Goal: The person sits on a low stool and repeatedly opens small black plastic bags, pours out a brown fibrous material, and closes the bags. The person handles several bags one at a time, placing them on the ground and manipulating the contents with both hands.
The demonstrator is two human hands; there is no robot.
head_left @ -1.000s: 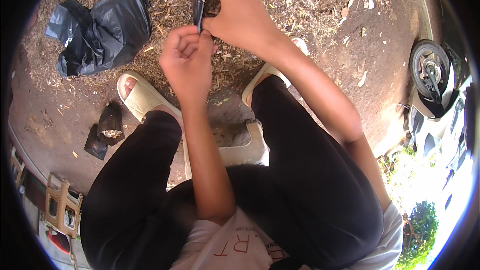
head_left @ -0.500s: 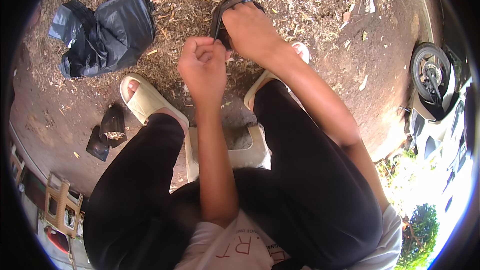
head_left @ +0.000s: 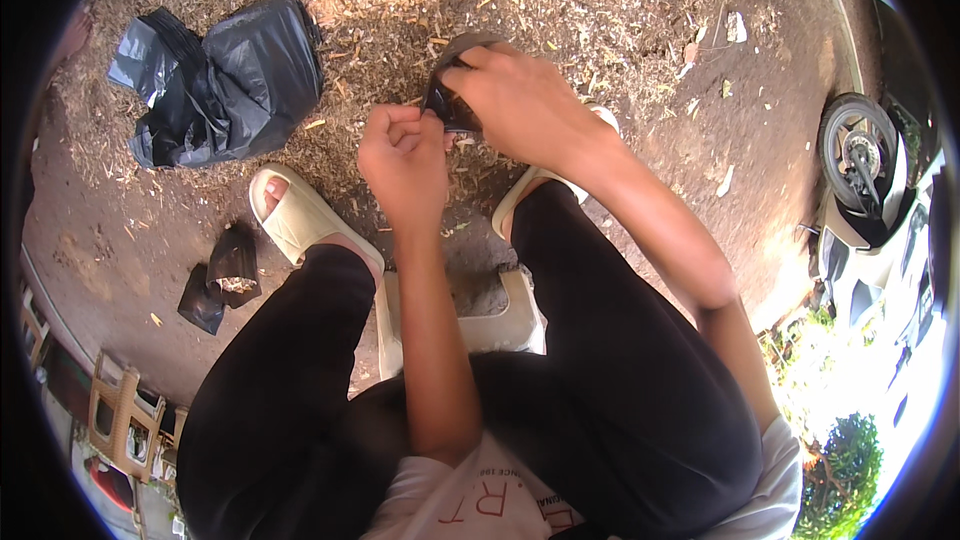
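small black bag (head_left: 455, 90) is gripped by both hands, right hand (head_left: 520, 105) curled over it, left hand (head_left: 405, 155) pinching its edge.

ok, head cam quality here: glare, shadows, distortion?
Head view: strong fisheye with a black rim; blown-out sunlight at lower right around the bush and scooter; ground under the legs is shaded; both hands, left hand and right hand, on the small black bag, look sharp.
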